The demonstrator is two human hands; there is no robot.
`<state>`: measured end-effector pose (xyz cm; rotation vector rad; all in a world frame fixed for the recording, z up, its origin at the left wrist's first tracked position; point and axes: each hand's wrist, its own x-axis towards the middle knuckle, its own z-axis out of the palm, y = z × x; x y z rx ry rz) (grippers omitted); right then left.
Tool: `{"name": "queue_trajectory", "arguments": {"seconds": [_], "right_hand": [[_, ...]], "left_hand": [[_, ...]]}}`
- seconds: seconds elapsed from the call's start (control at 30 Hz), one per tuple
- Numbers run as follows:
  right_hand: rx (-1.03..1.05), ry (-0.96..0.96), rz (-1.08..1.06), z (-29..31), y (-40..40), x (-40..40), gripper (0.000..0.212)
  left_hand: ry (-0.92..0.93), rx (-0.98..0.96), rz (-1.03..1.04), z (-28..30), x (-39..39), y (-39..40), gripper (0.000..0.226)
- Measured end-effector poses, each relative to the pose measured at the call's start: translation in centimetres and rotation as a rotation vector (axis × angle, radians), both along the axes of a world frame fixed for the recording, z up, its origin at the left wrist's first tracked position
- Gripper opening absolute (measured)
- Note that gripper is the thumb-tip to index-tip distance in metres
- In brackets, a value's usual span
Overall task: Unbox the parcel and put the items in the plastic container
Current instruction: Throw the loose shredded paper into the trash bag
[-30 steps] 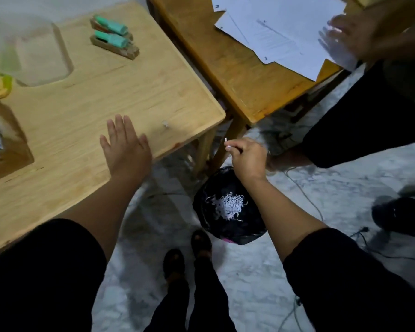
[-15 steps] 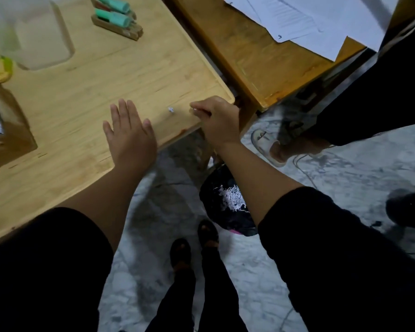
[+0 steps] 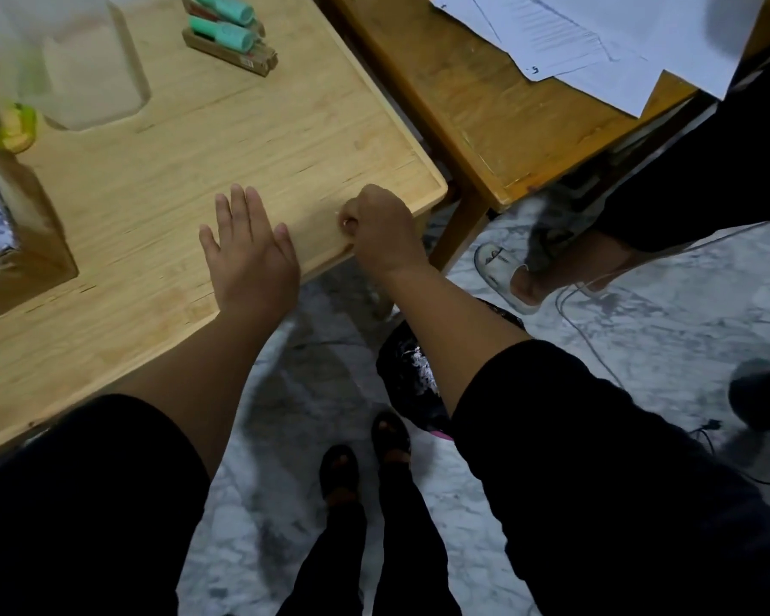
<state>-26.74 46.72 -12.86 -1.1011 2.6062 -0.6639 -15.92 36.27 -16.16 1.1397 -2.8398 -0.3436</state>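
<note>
My left hand [image 3: 251, 255] lies flat and open on the light wooden table [image 3: 161, 180] near its front right edge. My right hand [image 3: 381, 231] rests just right of it on the table edge, fingers pinched on a tiny white scrap. A clear plastic container [image 3: 70, 60] stands at the table's far left. Two green-topped items in brown packs [image 3: 227, 33] lie at the far edge. The brown cardboard parcel box [image 3: 23, 242], with shredded paper inside, sits at the left edge.
A darker wooden table [image 3: 485, 108] with white papers [image 3: 596, 33] stands to the right. A black bag [image 3: 412, 375] with paper shreds sits on the marble floor under my right arm. Another person's leg and sandalled foot [image 3: 525, 282] stand at right. A yellow-green object [image 3: 16, 126] lies by the container.
My right hand rose from above the black bag to the table edge and closed over the small white scrap that lay there. My left hand stayed flat.
</note>
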Motion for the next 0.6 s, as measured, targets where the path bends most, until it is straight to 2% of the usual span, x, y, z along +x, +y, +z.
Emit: {"name": "queue_trajectory", "arguments": {"seconds": [0.17,0.33,0.47,0.53,0.6], "right_hand": [[0.026,-0.005,-0.195,-0.8,5.9,-0.4,0.019],[0.086,-0.142,-0.408,-0.8,12.8,0.0,0.021],[0.35,-0.168,-0.387,-0.9,15.8,0.7,0.033],[0.528,-0.138,-0.358,-1.2,16.7,0.9,0.035],[0.617,-0.182,-0.39,-1.2,17.1,1.0,0.036]], "left_hand": [[-0.025,0.038,-0.105,0.2,0.0,-0.1,0.057],[-0.02,0.051,-0.162,0.3,-0.6,1.2,0.06],[0.029,0.016,-0.128,-0.2,-0.9,2.9,0.059],[0.022,0.019,-0.136,0.0,-0.9,3.1,0.059],[-0.006,0.044,-0.145,0.3,-1.0,3.2,0.06]]}}
